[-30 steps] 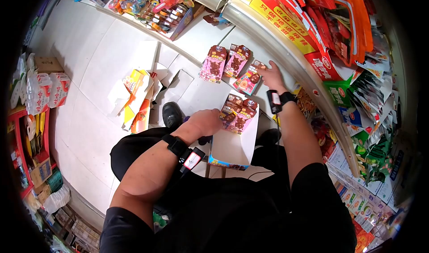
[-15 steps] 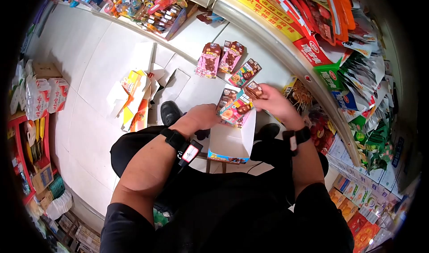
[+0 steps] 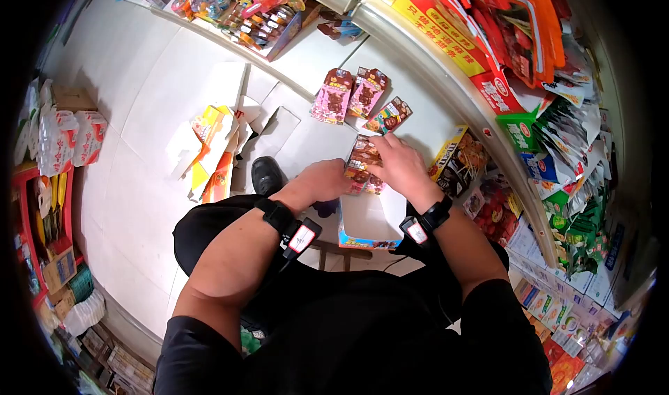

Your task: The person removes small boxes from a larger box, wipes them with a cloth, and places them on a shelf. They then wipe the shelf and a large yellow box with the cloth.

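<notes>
ur left hand (image 3: 322,180) n right hand (image 3: 396,163) both clamp the snack packs (image 3: 359,163) just over the carton (image 3: 366,222). prob light, thin card, crushable; pinch by the edges.

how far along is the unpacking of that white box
Done: three packs lie side by side on the floor ahead. In hand: the left hand and right hand both grip a bunch of packs standing in the white box. Left: that bunch is not out yet, and the hands hide how many it holds.
</notes>
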### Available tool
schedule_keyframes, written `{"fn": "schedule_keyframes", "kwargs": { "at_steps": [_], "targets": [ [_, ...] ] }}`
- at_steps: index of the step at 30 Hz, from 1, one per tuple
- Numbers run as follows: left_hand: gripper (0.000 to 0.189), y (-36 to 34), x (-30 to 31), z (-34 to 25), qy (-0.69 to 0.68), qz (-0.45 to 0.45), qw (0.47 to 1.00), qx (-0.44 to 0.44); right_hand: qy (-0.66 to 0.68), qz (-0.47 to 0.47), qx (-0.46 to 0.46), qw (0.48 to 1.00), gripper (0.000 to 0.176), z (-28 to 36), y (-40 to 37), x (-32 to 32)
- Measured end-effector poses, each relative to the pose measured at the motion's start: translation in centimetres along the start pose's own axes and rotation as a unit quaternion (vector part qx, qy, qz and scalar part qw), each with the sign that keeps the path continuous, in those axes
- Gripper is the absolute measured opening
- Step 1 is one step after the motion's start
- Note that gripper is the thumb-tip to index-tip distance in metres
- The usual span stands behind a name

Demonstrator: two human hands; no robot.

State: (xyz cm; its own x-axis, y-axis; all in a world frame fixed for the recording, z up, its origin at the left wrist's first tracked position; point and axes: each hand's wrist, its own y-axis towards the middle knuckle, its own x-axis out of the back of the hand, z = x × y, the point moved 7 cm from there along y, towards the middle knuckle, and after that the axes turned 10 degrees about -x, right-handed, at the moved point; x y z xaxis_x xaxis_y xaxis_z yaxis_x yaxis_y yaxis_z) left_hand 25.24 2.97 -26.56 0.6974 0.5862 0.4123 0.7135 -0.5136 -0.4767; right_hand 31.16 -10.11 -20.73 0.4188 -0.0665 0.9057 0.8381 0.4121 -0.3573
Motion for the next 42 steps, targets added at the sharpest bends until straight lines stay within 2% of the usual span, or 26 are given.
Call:
{"fn": "schedule_keyframes", "kwargs": {
  "at_steps": [1,4,5,6,7,8,11,13,15,17,18,20,21,23,24,25,27,29,31,33,34,35,37,39,40,42],
  "targets": [
    [0.047,0.1,0.0,0.4,-0.003,-0.014,1.000,-0.001,-0.001,0.001,0.004,1.000,0.051,0.0,0.4,0.3],
    [0.047,0.3,-0.5,1.3,-0.015,-0.039,0.999,-0.001,0.163,0.043,-0.093,0.981,0.056,-2.2,2.7,1.6],
    [0.049,0.4,-0.6,1.3,-0.022,-0.048,0.999,-0.003,0.256,0.027,-0.125,0.958,0.052,-4.7,4.3,0.4],
    [0.049,0.1,-0.2,0.7,-0.022,-0.048,0.999,-0.003,0.298,0.023,-0.138,0.944,0.054,-6.7,6.4,-0.7],
    [0.048,-0.4,0.2,-0.3,-0.014,-0.002,1.000,0.015,0.340,0.018,-0.150,0.928,0.055,-8.7,8.5,-1.9],
    [0.046,-0.8,0.2,-0.7,-0.005,0.043,0.998,0.035,0.341,0.016,-0.151,0.928,0.055,-10.5,10.6,-3.6],
    [0.047,-0.9,-0.5,0.0,0.001,0.034,0.999,0.036,0.341,-0.046,-0.125,0.931,0.066,-11.8,14.1,-5.1],
    [0.048,-1.1,-0.4,-0.1,-0.004,0.035,0.999,0.039,0.421,0.000,-0.239,0.875,0.084,-10.5,14.7,-4.3],
    [0.043,-1.3,-0.3,0.2,0.010,0.016,0.999,0.045,0.413,0.043,-0.273,0.868,0.099,-9.5,15.6,-3.7],
    [0.041,-1.2,-0.5,0.5,0.025,0.020,0.998,0.047,0.375,-0.092,-0.244,0.889,0.078,-8.9,16.5,-2.4],
    [0.041,-1.4,-0.3,0.3,0.015,0.019,0.999,0.047,0.378,-0.088,-0.245,0.888,0.078,-8.9,17.1,-2.8],
    [0.041,-1.2,-0.4,0.4,0.006,0.018,0.999,0.048,0.322,-0.030,-0.263,0.909,0.106,-8.9,18.1,-3.5],
    [0.041,-1.2,-0.5,0.5,0.009,0.014,0.999,0.043,0.323,-0.028,-0.263,0.908,0.106,-9.0,18.1,-3.4],
    [0.041,-0.9,-0.5,0.7,0.012,0.011,0.999,0.038,0.297,-0.019,-0.231,0.926,0.101,-9.0,18.3,-2.9],
    [0.042,-0.9,-0.5,0.8,0.012,0.009,0.999,0.042,0.283,-0.070,-0.224,0.930,0.089,-9.7,18.8,-3.3],
    [0.043,-0.8,-0.5,1.0,0.013,0.006,0.999,0.045,0.283,-0.070,-0.223,0.930,0.089,-10.6,18.8,-3.4],
    [0.043,-0.8,0.0,0.8,0.000,0.022,0.999,0.046,0.510,0.027,-0.260,0.820,0.068,-11.9,18.1,-4.3],
    [0.043,-0.9,0.3,0.5,-0.011,0.039,0.998,0.047,0.615,0.006,-0.202,0.762,0.035,-14.2,17.3,-4.4],
    [0.044,-0.8,0.5,0.3,0.000,0.051,0.997,0.061,0.699,0.040,-0.157,0.697,0.030,-15.6,14.6,-4.0],
    [0.044,-0.6,0.5,0.2,0.003,0.050,0.997,0.053,0.692,0.071,-0.137,0.705,0.032,-11.5,8.8,1.2],
    [0.044,-0.6,0.4,0.2,0.006,0.049,0.998,0.050,0.676,0.087,-0.079,0.727,0.037,-12.0,7.3,1.2],
    [0.044,-0.5,0.2,0.4,0.008,0.051,0.998,0.045,0.652,0.110,-0.094,0.745,0.038,-10.2,4.5,2.8],
    [0.052,-0.4,0.2,0.8,-0.029,0.018,0.999,0.041,0.579,0.093,-0.125,0.800,0.038,-10.8,1.3,2.2],
    [0.051,-0.7,0.5,0.0,-0.037,0.026,0.998,0.039,0.628,0.082,-0.108,0.766,0.041,-10.8,-0.8,-0.4],
    [0.050,-0.5,0.3,0.2,-0.032,0.021,0.999,0.032,0.630,0.036,-0.055,0.774,0.043,-10.0,-1.4,-0.7],
    [0.048,-0.4,0.2,-0.1,-0.055,0.031,0.998,0.031,0.532,-0.024,-0.075,0.843,0.043,-9.9,-2.6,-1.9]
  ]
}}
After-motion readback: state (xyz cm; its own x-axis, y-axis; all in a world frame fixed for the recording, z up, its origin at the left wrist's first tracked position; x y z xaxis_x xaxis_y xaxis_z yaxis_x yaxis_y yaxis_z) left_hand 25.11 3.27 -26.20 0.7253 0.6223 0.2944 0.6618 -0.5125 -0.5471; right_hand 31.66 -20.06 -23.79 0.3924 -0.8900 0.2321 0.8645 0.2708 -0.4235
